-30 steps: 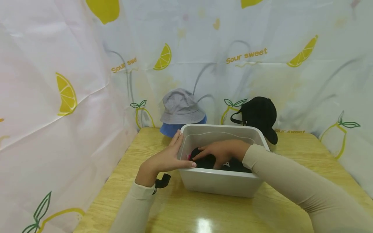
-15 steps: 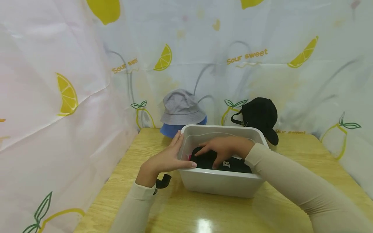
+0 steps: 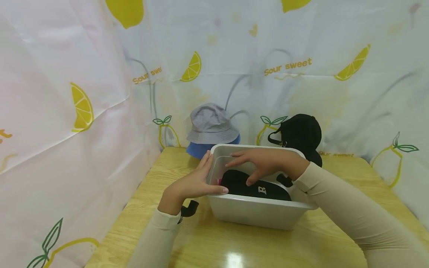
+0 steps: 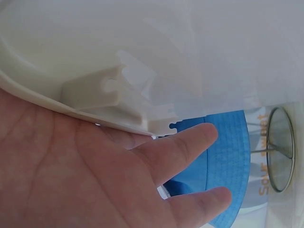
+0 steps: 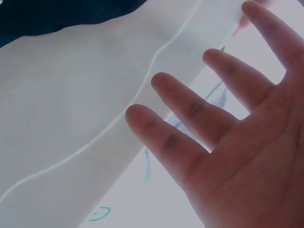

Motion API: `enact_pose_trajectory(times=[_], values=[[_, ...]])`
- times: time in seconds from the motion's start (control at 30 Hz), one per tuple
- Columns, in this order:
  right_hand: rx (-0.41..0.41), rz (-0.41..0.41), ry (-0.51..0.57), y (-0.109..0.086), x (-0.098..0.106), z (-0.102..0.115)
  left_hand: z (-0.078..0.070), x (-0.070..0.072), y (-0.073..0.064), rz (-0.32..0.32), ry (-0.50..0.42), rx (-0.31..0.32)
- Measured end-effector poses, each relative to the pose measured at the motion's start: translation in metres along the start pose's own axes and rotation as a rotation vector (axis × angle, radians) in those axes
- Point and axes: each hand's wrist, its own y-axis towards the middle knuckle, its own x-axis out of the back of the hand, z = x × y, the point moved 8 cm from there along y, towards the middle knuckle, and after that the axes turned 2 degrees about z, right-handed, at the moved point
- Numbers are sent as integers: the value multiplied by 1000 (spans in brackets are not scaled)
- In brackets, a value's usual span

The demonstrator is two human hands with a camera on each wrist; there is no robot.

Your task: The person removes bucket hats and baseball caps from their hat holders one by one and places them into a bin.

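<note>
Head view: I see the white bin [image 3: 254,216] on the wooden counter [image 3: 207,245], and inside it the lettered black cap [image 3: 234,182] lies with its pale "R" facing up. The left hand [image 3: 192,182] rests on the bin's left near corner, thumb along the near rim and straight fingers against the left side. The right hand [image 3: 268,162] is over the lettered black cap, fingers spread wide, grasping nothing; I cannot tell whether the thumb tip touches the fabric. Behind the bin, to the left, the grey bucket hat [image 3: 212,123] sits on top of the blue bucket hat [image 3: 199,149]. The rear black cap [image 3: 301,132] stands behind the bin, to the right.

Left wrist view: I see the palm touching the bin rim, with two fingers extended and apart. The blue bucket hat is beyond them, with a metal ring [image 4: 281,151] farther right.

Right wrist view: I see four fingers fanned out in front of the bin's wall. Dark fabric [image 5: 61,16] shows at upper left, apart from the fingertips.
</note>
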Motion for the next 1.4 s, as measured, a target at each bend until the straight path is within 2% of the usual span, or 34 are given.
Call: enact_pose_trajectory(times=[0.2, 0.43, 0.63, 0.93, 1.13, 1.4], values=[[-46, -21, 2, -11, 12, -8, -1, -1, 0, -2, 8, -6], [-28, -160, 9, -28, 37, -15, -2, -1, 0, 8, 1, 0], [-57, -263, -31, -41, 53, -27, -2, 0, -1, 6, 4, -1], [-154, -345, -103, -62, 66, -47, -1, -1, -1, 7, 3, -9], [-220, -399, -98, -76, 76, -62, -3, 0, -1, 6, 9, -12], [-238, -460, -117, -86, 82, -73, -1, -1, -1, 9, 0, -5]])
